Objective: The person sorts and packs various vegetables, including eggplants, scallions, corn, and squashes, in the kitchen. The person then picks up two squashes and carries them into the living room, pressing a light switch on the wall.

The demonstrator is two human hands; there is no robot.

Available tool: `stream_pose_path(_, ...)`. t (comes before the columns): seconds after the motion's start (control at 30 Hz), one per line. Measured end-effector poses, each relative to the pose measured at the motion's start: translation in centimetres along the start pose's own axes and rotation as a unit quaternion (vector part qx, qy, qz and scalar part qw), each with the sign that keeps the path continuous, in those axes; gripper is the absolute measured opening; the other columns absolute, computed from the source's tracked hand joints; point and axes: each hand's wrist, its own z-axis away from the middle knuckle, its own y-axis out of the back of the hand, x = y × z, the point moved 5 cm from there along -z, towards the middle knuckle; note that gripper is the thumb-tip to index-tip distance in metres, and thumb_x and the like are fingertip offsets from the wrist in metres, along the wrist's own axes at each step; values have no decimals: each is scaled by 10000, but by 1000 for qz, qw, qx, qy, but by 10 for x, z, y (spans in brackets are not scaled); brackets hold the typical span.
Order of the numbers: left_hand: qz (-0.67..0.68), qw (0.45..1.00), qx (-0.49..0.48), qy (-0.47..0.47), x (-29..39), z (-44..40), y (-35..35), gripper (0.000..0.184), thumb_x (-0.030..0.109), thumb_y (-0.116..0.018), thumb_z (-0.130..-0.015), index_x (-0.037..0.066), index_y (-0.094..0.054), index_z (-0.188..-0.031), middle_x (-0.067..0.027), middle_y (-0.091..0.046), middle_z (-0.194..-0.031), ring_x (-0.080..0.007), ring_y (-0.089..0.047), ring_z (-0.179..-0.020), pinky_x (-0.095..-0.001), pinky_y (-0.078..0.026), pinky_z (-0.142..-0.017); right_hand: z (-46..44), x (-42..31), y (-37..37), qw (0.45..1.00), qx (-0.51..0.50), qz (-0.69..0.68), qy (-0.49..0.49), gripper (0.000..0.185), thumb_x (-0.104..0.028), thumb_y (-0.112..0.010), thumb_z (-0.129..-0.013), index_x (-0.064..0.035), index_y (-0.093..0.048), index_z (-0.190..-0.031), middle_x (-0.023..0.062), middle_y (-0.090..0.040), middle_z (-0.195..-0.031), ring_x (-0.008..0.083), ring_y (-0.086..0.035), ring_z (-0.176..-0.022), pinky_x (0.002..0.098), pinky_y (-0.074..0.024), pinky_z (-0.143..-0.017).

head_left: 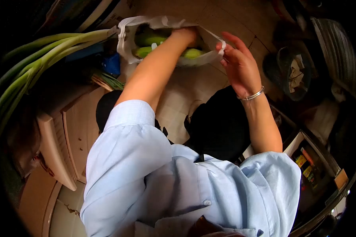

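Top centre, glossy green vegetables (192, 53), rounded and pale in patches, lie inside the open white plastic bag (126, 43). The left hand (187, 34) reaches in among them, its grip hidden; the right hand (240, 65) pinches the bag's rim, outer fingers loosely spread.

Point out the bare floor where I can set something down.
Bare floor tile shows between the white bag and the black-clad knees. A dimmer patch lies between the right hand and the dark bin. It looks crowded at left, with long green stalks beside the wooden cabinet, and at right around the bin.
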Motion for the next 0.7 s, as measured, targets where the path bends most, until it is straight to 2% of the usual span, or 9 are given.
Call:
stream_pose_path(0.07, -80, 990, 101, -58, -3, 2, 10, 493, 336, -652, -736, 39, -598, -1126, -180, -583, -1159, -305, -578, -1042, -388, -459, -874, -2, 1, 5, 1000, -1, -25, -4, 447, -83, -472, -863, -17, -391, -1298, 33, -602, -951, 92, -499, -836, 215, -378, -721)
stream_pose_path(0.1, -57, 998, 19, -35, 3, 15, 19, 577, 319, -681, -718, 68, -529, -1215, -161, -547, -1216, -301, -550, -1084, -396, -455, -896, -2, 2, 1, 999, -1, -36, -4, 445, -81, -474, -862, -20, -395, -1296, 35, -602, -957, 90, -501, -825, 212, -379, -709)
stream_pose_path(0.2, -73, 981, 37, -176, -5, 26, 17, 650, 269, -693, -707, 91, -451, -1282, -162, -529, -1235, -309, -536, -1099, -406, -447, -907, -1, 1, 3, 999, 9, -36, 5, 439, -78, -466, -866, -20, -395, -1295, 34, -609, -942, 91, -504, -829, 217, -382, -708)
stream_pose_path(0.23, 3, 989, -11, -144, -14, 34, 18, 662, 236, -694, -703, 108, -428, -1295, -175, -550, -1186, -332, -536, -1082, -414, -444, -895, -1, 2, 7, 999, 10, -37, 2, 446, -82, -467, -867, -19, -386, -1301, 39, -616, -942, 100, -508, -850, 225, -387, -733)
stream_pose_path(0.4, -113, 938, 82, -317, -55, 94, 62, 637, 333, -686, -714, 114, -455, -1265, -153, -482, -1204, -342, -448, -1142, -456, -373, -940, 6, -9, 2, 999, 49, -14, 13, 496, -110, -484, -868, -15, -335, -1331, 64, -645, -960, 153, -529, -952, 273, -385, -876)
stream_pose_path(0.47, -44, 951, 0, -305, -71, 111, 60, 636, 447, -662, -695, 100, -509, -1205, -139, -466, -1222, -337, -424, -1166, -463, -336, -974, 6, -7, 3, 999, 33, -6, 18, 534, -126, -499, -865, -11, -306, -1350, 71, -648, -997, 171, -532, -990, 300, -350, -947)
stream_pose_path(0.57, -86, 949, -70, -296, -68, 131, 62, 571, 405, -619, -731, 88, -522, -1195, -137, -490, -1211, -321, -437, -1170, -425, -356, -969, 5, -5, 1, 1000, 7, -5, 4, 541, -119, -493, -863, -8, -299, -1356, 66, -648, -999, 167, -519, -1008, 299, -338, -954)
stream_pose_path(0.67, 63, 962, -210, -163, -64, 103, 59, 401, 359, -527, -789, 47, -621, -1024, -146, -638, -919, -310, -590, -926, -389, -458, -807, 8, -3, -6, 999, -34, 6, 1, 550, -95, -477, -849, -5, -294, -1360, 66, -645, -1002, 160, -504, -1028, 296, -322, -965)
stream_pose_path(0.7, 67, 960, -113, -249, -66, 73, 48, 353, 306, -488, -817, 31, -624, -991, -166, -654, -844, -315, -618, -830, -422, -470, -753, 9, -1, -8, 998, -54, 15, 4, 554, -86, -470, -842, -4, -293, -1360, 67, -643, -1006, 158, -500, -1031, 294, -318, -967)
